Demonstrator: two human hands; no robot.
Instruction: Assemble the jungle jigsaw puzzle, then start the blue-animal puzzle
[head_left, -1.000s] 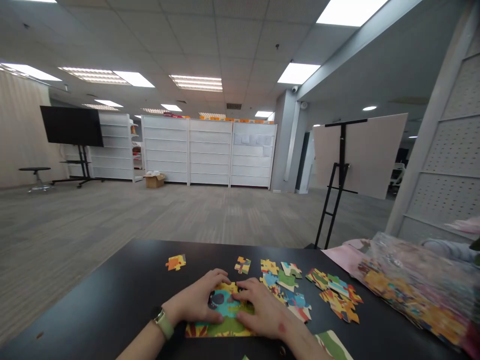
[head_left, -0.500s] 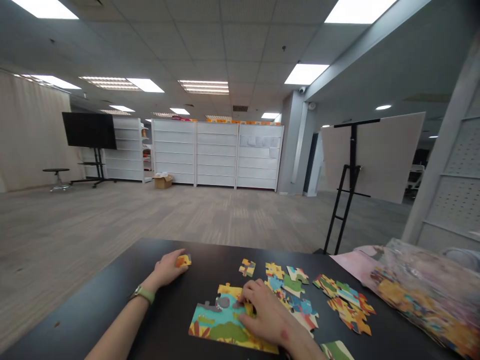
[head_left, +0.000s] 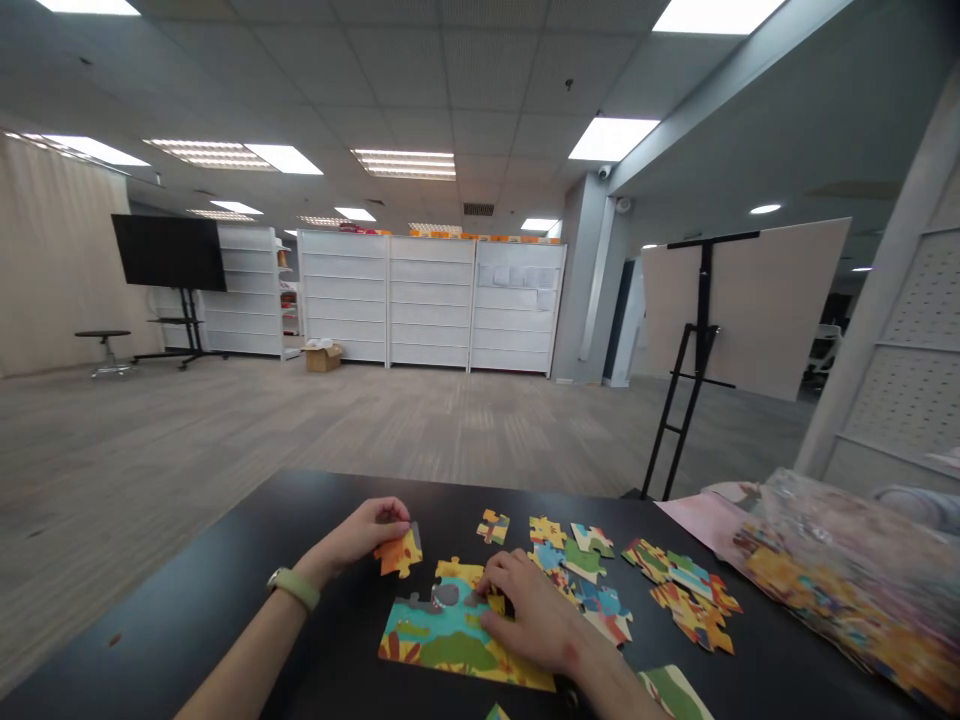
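Observation:
My left hand (head_left: 379,528) pinches a jigsaw puzzle piece (head_left: 399,553), orange and yellow with a grey corner, near the upper left of the joined section. That partly joined jigsaw puzzle (head_left: 442,645) lies flat on the black table, showing a grey animal, turquoise water and green bushes. Over its right side rests my right hand (head_left: 529,610), fingers bent and thumb low, gripping it there; the hand hides part of the picture. A loose yellow piece (head_left: 493,527) lies just beyond the right hand. More loose pieces (head_left: 585,560) lie to its right.
Another group of pieces (head_left: 686,595) lies farther right on the black table (head_left: 315,640). A clear plastic bag (head_left: 847,580) of pieces and a pink sheet (head_left: 701,520) cover the right side. Beyond stand an easel (head_left: 697,350), white shelves (head_left: 427,300) and a screen (head_left: 171,253).
My left hand has moved right and nearer the joined puzzle with its piece, which now shows more fully. My right hand stays on the puzzle. The whole view has shifted slightly.

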